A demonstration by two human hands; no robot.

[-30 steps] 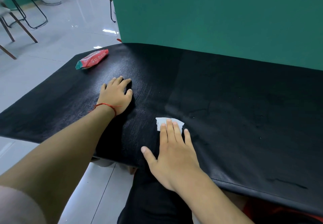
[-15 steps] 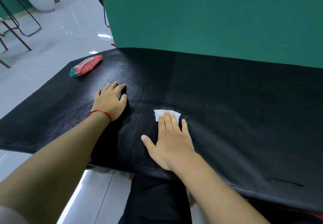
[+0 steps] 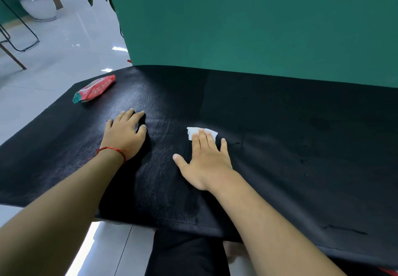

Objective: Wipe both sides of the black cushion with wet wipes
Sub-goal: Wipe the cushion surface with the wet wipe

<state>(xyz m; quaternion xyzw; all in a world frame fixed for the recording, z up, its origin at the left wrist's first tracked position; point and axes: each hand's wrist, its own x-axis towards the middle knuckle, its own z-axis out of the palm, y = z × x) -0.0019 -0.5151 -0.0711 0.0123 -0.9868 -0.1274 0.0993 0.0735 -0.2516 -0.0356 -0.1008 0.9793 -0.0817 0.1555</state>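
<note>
A wide black cushion (image 3: 280, 146) lies flat across my lap and fills most of the view. My right hand (image 3: 206, 159) lies flat on it near the middle, its straight fingers pressing a small white wet wipe (image 3: 201, 132) against the surface. Only the wipe's far edge shows beyond the fingertips. My left hand (image 3: 125, 135), with a red string at the wrist, rests palm down on the cushion to the left, fingers straight. A red pack of wet wipes (image 3: 93, 89) lies on the cushion's far left corner.
A green panel (image 3: 258, 28) stands upright along the cushion's far edge. Glossy grey floor tiles (image 3: 53, 60) spread to the left, with a white vase (image 3: 38, 6), black chair legs and a plant's leaves beyond.
My right hand has slid the wipe away from me across the cushion. My left hand has stayed pressed in about the same spot.
</note>
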